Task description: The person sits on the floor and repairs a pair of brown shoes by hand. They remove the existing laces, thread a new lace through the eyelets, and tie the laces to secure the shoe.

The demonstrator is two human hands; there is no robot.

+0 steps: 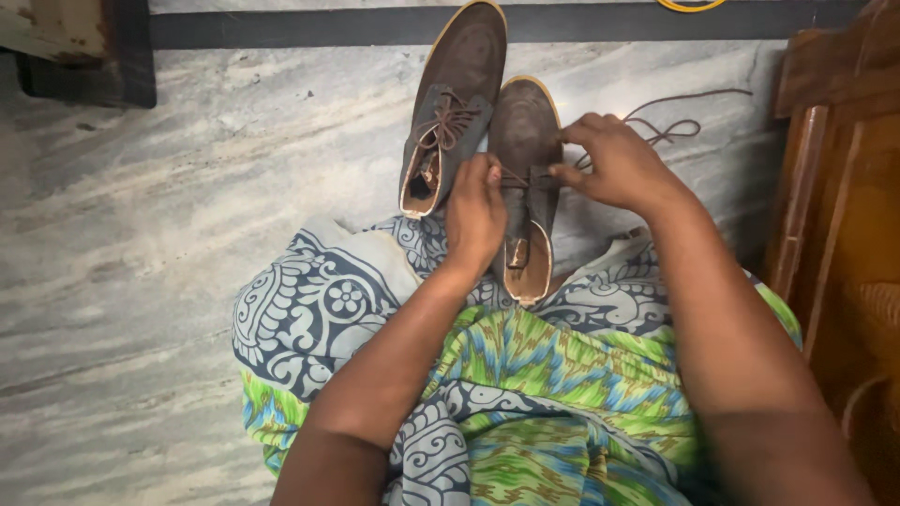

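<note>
We are working the lace of the right-hand brown shoe, which lies toe-away on the grey marble floor with its heel end resting on the edge of our patterned cloth, just beside the other brown shoe, whose lace is already threaded and knotted. To do this step well, we judge that the shoe should be kept flat and steady with one hand while the other draws the lace evenly through the eyelets, so that both sides pull up level and the tongue does not bunch beneath; the slack should be taken up a little at a time, not jerked. Our left hand rests on the near-left side of the shoe's opening, fingers curled together and thumb pressed at the eyelet row, seemingly pinching the lace there, though the grip itself is partly hidden by the knuckles. Our right hand sits at the right side of the same shoe, fingers bent and closed on the loose lace, whose free length trails off in loops across the floor toward the wooden furniture at the right edge. The two hands are near each other, on either side of the shoe's throat.
</note>
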